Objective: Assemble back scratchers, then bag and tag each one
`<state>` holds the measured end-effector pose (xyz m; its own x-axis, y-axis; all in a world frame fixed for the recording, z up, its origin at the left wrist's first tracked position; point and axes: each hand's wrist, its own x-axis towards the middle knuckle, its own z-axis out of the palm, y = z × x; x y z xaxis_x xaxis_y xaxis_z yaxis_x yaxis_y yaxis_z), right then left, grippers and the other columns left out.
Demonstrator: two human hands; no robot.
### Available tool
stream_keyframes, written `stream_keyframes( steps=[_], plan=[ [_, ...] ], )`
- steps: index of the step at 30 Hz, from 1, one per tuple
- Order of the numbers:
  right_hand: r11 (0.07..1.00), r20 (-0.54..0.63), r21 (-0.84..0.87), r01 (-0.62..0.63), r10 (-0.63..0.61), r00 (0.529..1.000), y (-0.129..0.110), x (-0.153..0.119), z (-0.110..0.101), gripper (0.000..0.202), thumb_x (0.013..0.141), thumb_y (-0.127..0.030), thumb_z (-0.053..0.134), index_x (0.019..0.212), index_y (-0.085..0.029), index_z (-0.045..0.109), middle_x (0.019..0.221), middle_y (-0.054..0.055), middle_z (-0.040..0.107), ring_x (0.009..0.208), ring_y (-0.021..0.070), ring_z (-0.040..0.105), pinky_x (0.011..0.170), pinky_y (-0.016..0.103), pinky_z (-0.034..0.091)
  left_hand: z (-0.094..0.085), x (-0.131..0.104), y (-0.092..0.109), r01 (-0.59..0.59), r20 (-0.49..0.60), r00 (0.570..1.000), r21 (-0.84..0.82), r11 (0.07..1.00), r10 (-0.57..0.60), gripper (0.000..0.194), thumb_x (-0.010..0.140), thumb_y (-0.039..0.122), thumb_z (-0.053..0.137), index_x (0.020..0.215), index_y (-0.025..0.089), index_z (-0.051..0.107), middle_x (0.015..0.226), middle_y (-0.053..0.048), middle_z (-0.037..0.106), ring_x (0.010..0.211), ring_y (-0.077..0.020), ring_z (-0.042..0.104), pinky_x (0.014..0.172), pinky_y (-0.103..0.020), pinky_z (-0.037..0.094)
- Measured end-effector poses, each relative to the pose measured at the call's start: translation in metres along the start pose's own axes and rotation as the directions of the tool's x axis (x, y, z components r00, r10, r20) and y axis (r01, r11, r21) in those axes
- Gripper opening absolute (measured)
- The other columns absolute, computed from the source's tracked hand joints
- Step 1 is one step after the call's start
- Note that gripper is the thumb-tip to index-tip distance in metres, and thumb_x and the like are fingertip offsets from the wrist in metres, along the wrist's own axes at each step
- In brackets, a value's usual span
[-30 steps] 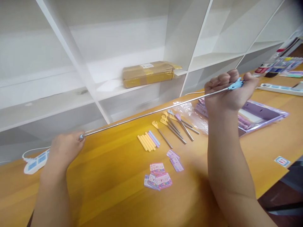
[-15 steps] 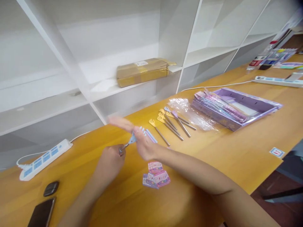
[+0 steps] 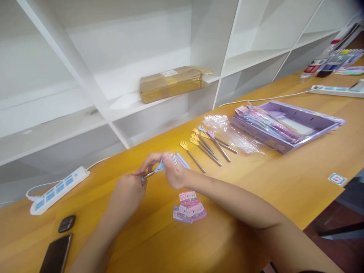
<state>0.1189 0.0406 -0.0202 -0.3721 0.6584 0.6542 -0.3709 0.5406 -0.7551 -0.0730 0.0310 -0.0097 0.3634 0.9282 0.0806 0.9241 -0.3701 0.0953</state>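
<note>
Between my hands is a back scratcher with a light blue claw-shaped head [image 3: 161, 166] and a metal shaft. My left hand [image 3: 127, 192] is closed around its lower end. The thumb of my right hand [image 3: 174, 173] presses on the claw head, while its fingers bend over toward my left hand. Just beyond the right hand lie blue and purple sticks [image 3: 183, 160], partly hidden by it. Several more back scratchers [image 3: 205, 152], with yellow, blue and purple heads, rest to the right. Below my hands, small printed pink and purple cards [image 3: 195, 211] overlap on the table.
A purple box [image 3: 287, 146] with wrapped packs stands at the right, beside clear plastic bags [image 3: 241, 138]. A power strip [image 3: 59, 191], a small black case [image 3: 66, 224] and a phone [image 3: 56, 254] lie at the left. White shelving with a taped parcel [image 3: 172, 84] borders the table.
My right hand's fingers, stretched out and blurred before, now curl down toward my left hand and the shaft. The left hand keeps its grip on the back scratcher. The view has shifted slightly.
</note>
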Motion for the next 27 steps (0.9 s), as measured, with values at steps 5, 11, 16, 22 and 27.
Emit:
stream_keyframes(
  steps=[5, 11, 16, 22, 27],
  plan=[
    [0.998, 0.008, -0.054, -0.04, 0.041, 0.999, -0.012, 0.003, -0.002, 0.085, 0.102, -0.077, 0.017, 0.102, -0.014, 0.074, 0.088, 0.013, 0.076, 0.092, 0.0226, 0.073, 0.085, 0.035, 0.059, 0.001, 0.0, 0.001, -0.036, -0.074, 0.997, 0.009, 0.999, 0.037, 0.028, 0.091, 0.018, 0.048, 0.067, 0.02, 0.063, 0.053, -0.003, 0.055, 0.045, -0.0138, 0.047, 0.049, -0.027, 0.026],
    [0.996, 0.026, -0.078, -0.047, 0.05, 0.998, -0.017, 0.002, -0.004, 0.084, 0.103, -0.075, 0.016, 0.096, -0.015, 0.075, 0.085, 0.013, 0.075, 0.093, 0.0232, 0.073, 0.083, 0.034, 0.059, 0.004, 0.0, -0.004, -0.074, -0.09, 0.993, 0.018, 0.997, 0.075, 0.028, 0.088, 0.015, 0.048, 0.062, 0.02, 0.058, 0.052, -0.002, 0.05, 0.045, -0.0125, 0.041, 0.051, -0.027, 0.026],
    [0.974, 0.015, -0.222, 0.039, -0.037, 0.999, -0.017, -0.002, -0.009, 0.076, 0.108, -0.064, 0.017, 0.096, -0.017, 0.076, 0.09, 0.012, 0.076, 0.095, 0.0223, 0.071, 0.082, 0.032, 0.056, 0.003, 0.0, -0.004, -0.112, -0.112, 0.987, 0.018, 0.994, 0.113, 0.031, 0.092, 0.019, 0.046, 0.061, 0.02, 0.05, 0.054, -0.001, 0.047, 0.048, -0.0128, 0.039, 0.054, -0.029, 0.024],
    [0.952, -0.109, -0.3, 0.067, -0.104, 0.989, -0.034, 0.006, -0.021, 0.078, 0.106, -0.067, 0.018, 0.095, -0.017, 0.077, 0.097, 0.012, 0.078, 0.093, 0.0223, 0.071, 0.083, 0.035, 0.054, 0.0, 0.005, -0.009, -0.153, -0.216, 0.962, 0.076, 0.985, 0.166, 0.035, 0.095, 0.019, 0.041, 0.061, 0.019, 0.051, 0.054, -0.001, 0.049, 0.049, -0.0132, 0.038, 0.055, -0.029, 0.024],
    [0.947, -0.481, -0.298, 0.117, -0.255, 0.839, -0.073, 0.015, -0.087, 0.076, 0.101, -0.069, 0.022, 0.086, -0.016, 0.073, 0.081, 0.012, 0.074, 0.075, 0.0209, 0.072, 0.066, 0.032, 0.05, -0.022, 0.022, -0.063, 0.04, -0.3, 0.954, 0.229, 0.973, 0.031, 0.03, 0.092, 0.022, 0.048, 0.064, 0.019, 0.061, 0.069, -0.007, 0.067, 0.063, -0.018, 0.054, 0.061, -0.029, 0.029]
  ],
)
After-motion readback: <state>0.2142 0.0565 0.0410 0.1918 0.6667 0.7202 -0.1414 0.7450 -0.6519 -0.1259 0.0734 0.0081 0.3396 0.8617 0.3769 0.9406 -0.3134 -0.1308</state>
